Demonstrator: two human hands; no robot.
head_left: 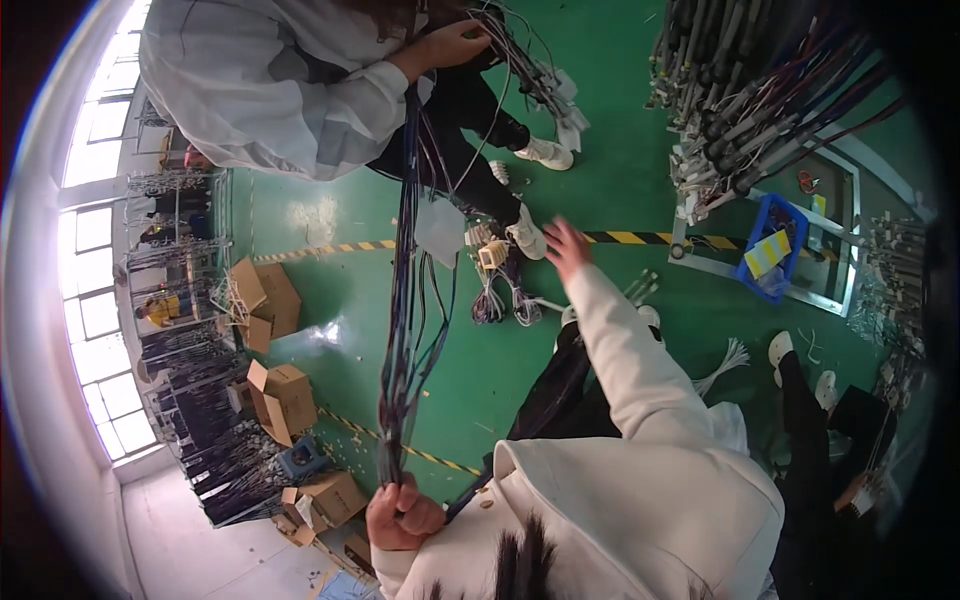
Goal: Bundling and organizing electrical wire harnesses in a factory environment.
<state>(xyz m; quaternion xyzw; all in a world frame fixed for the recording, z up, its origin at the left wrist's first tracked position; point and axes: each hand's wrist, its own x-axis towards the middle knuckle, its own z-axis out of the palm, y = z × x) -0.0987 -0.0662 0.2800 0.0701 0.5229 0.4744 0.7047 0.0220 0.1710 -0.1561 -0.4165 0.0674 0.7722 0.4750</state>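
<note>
My left hand (pixel 405 515) is closed around one end of a long bundle of dark wires (pixel 402 330), low and left of the middle. From my fist the bundle stretches away toward a person in a white top (pixel 290 90), and its far end passes by that person's arm. My right hand (pixel 567 248) reaches forward with fingers apart, holding nothing. Beyond it is the other person's white shoe (pixel 526 232). A clear plastic bag (pixel 440 230) hangs beside the bundle. The other person's hand (pixel 455 45) grips a second cluster of cables (pixel 530 75).
Coiled cables with pale connectors (pixel 490 300) lie on the green floor (pixel 330 375). Hanging harnesses (pixel 730 110) crowd the far right above a metal frame (pixel 720 275) and a blue basket (pixel 772 250). Cardboard boxes (pixel 280 395) line the left. Another person's legs (pixel 800 440) show at right.
</note>
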